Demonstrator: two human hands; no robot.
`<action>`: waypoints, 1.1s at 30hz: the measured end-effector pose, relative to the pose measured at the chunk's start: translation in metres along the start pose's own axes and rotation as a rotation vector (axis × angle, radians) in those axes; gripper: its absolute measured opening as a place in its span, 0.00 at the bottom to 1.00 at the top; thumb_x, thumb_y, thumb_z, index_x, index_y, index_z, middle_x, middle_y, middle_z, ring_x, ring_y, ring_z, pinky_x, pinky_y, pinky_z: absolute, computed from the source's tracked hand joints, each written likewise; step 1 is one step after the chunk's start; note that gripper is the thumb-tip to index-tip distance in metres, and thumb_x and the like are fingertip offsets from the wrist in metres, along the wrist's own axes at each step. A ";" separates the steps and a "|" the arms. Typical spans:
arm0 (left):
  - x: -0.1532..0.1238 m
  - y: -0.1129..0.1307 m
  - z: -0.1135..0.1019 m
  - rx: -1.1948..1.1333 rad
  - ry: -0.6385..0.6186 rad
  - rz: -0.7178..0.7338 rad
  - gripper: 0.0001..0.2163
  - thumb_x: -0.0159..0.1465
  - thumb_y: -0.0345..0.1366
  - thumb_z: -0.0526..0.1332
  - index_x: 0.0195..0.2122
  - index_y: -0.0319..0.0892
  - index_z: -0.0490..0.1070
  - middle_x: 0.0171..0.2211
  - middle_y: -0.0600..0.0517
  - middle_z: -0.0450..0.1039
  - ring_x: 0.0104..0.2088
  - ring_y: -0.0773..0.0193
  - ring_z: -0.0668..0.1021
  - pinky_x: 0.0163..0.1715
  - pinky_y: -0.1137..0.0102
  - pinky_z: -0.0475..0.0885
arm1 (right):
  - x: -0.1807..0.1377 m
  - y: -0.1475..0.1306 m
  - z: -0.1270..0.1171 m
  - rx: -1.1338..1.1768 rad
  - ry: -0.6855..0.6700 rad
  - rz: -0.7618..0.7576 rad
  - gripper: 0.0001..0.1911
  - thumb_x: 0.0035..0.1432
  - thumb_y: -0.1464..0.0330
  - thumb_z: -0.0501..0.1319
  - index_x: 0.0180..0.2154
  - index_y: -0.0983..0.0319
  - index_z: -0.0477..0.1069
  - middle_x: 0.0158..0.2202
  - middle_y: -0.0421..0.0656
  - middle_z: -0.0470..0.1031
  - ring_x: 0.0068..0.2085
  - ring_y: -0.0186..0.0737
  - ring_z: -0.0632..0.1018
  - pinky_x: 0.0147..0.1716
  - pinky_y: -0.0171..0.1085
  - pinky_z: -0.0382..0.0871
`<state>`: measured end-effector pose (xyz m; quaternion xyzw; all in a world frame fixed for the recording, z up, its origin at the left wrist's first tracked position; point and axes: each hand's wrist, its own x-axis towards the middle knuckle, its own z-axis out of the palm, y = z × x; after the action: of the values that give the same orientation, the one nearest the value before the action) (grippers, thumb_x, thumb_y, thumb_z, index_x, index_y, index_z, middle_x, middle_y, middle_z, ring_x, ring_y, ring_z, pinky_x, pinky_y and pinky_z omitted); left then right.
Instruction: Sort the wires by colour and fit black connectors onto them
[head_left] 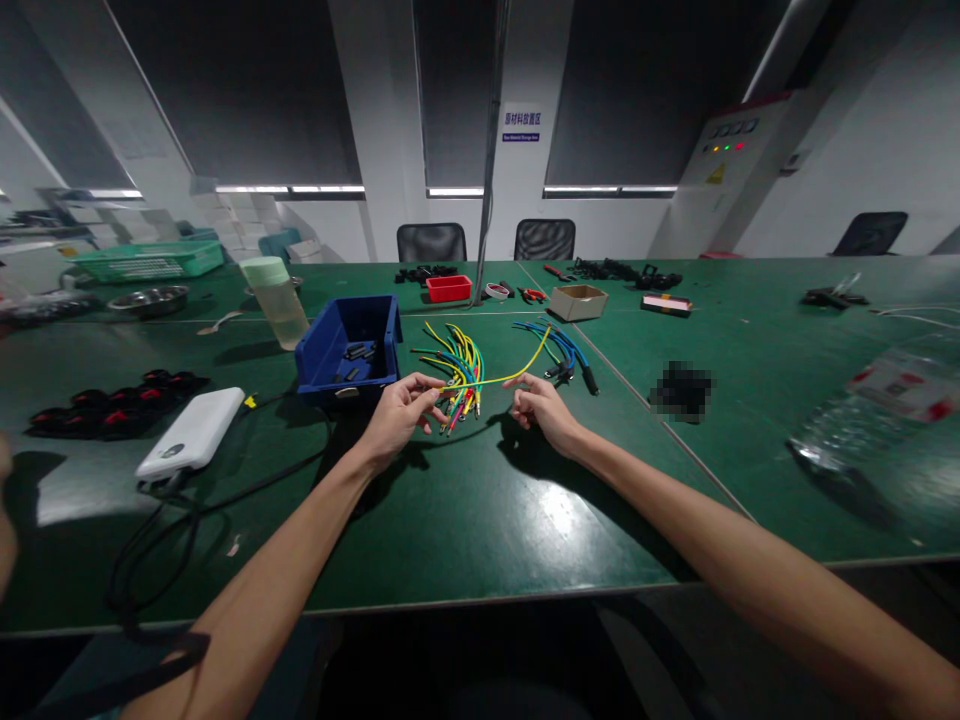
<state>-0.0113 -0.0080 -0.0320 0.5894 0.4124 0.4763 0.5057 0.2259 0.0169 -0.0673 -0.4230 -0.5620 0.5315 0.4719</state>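
Observation:
A thin yellow wire (487, 381) is stretched between my two hands above the table. My left hand (409, 410) pinches one end between thumb and fingertips. My right hand (545, 408) is closed, its curled fingertips on the wire farther along; the free end bends up and away beyond them. Just behind my left fingers lies a loose bundle of yellow and green wires (469, 355), some with metal or red ends. Past my right hand rests a group of blue and green wires (566, 345) with black sleeves on their near ends.
Left of the wires stands a blue bin (349, 345) with small black pieces inside. Farther left are a bottle with a green lid (276, 300) and a white power bank (191, 433) with cables. A cardboard box (577, 303), red tray (448, 289) and clear plastic bottle (874, 410) also stand here.

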 end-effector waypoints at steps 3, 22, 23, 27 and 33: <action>-0.001 -0.001 0.001 0.038 -0.069 -0.025 0.15 0.57 0.42 0.63 0.40 0.37 0.68 0.35 0.47 0.76 0.26 0.66 0.78 0.20 0.76 0.66 | -0.002 -0.003 0.002 0.055 0.011 -0.040 0.20 0.40 0.73 0.53 0.40 0.61 0.65 0.18 0.32 0.63 0.17 0.28 0.61 0.16 0.29 0.55; -0.002 -0.004 0.002 0.153 -0.323 -0.189 0.18 0.53 0.40 0.66 0.43 0.36 0.73 0.40 0.41 0.77 0.30 0.63 0.79 0.20 0.77 0.62 | 0.003 -0.003 0.004 0.107 0.109 -0.048 0.21 0.46 0.54 0.66 0.34 0.61 0.64 0.21 0.35 0.67 0.20 0.29 0.70 0.15 0.28 0.58; -0.003 -0.003 0.002 0.138 -0.319 -0.186 0.17 0.53 0.38 0.65 0.44 0.37 0.73 0.41 0.41 0.77 0.31 0.63 0.79 0.21 0.77 0.63 | 0.003 -0.002 0.003 0.109 0.112 -0.044 0.21 0.46 0.54 0.66 0.34 0.61 0.64 0.21 0.35 0.66 0.20 0.29 0.70 0.15 0.28 0.58; -0.003 -0.001 0.001 0.094 -0.309 -0.199 0.16 0.52 0.34 0.63 0.43 0.37 0.74 0.42 0.41 0.77 0.31 0.62 0.80 0.21 0.76 0.65 | 0.003 -0.001 0.001 0.117 0.120 -0.034 0.21 0.47 0.54 0.66 0.35 0.61 0.65 0.21 0.35 0.66 0.19 0.28 0.69 0.16 0.28 0.58; -0.003 -0.001 0.002 0.098 -0.310 -0.184 0.16 0.53 0.34 0.61 0.44 0.37 0.74 0.42 0.41 0.77 0.31 0.62 0.80 0.22 0.76 0.66 | 0.004 0.000 0.000 0.118 0.129 -0.034 0.20 0.48 0.54 0.66 0.35 0.61 0.65 0.24 0.37 0.70 0.19 0.27 0.69 0.15 0.27 0.59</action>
<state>-0.0099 -0.0109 -0.0338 0.6394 0.4045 0.3106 0.5755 0.2246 0.0211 -0.0669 -0.4181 -0.5054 0.5273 0.5401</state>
